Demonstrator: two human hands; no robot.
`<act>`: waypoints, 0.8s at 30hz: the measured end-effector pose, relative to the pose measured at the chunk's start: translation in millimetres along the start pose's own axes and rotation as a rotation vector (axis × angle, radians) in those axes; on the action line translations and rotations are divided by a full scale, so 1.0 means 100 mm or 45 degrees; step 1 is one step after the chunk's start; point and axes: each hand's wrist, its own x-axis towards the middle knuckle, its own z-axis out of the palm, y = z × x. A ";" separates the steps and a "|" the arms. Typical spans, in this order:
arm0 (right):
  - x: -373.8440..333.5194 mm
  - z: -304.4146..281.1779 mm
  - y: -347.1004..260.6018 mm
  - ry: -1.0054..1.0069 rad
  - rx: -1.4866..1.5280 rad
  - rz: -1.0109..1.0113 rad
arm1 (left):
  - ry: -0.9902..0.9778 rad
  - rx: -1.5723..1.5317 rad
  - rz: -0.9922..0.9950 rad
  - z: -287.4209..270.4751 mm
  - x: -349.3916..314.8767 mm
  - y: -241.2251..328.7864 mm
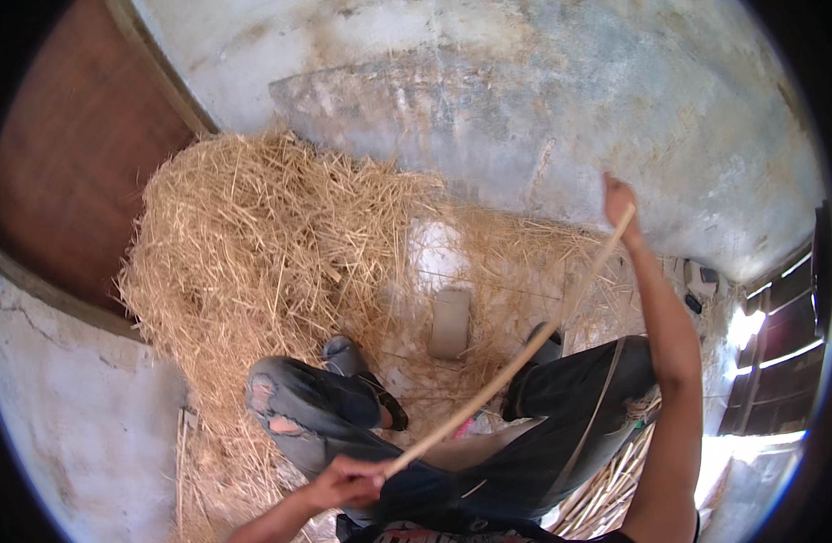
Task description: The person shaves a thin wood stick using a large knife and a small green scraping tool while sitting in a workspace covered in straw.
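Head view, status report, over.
Left hand grips pale stick near its lower end. Right hand by upper end, grip unclear. Nothing seen blocking the stick.

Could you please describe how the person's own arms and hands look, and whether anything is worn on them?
The left hand and right hand wear no gloves. The left forearm is bare where it shows; the right arm is bare past the elbow, with no watch visible. A dark shirt with light print shows below. Rings are too small to tell.

A brown panel stands left of a pale wall (stained and patchy).
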 end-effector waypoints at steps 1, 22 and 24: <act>0.12 -0.13 -0.07 0.009 0.143 0.461 | 0.051 -0.007 -0.035 0.02 -0.19 0.02; -1.09 0.55 -1.25 -1.629 -0.680 -0.283 | -0.414 -0.993 0.143 -0.06 1.26 0.52; -1.02 0.66 -0.85 -1.658 -0.623 -0.063 | -0.405 -0.985 0.160 -0.08 1.26 0.49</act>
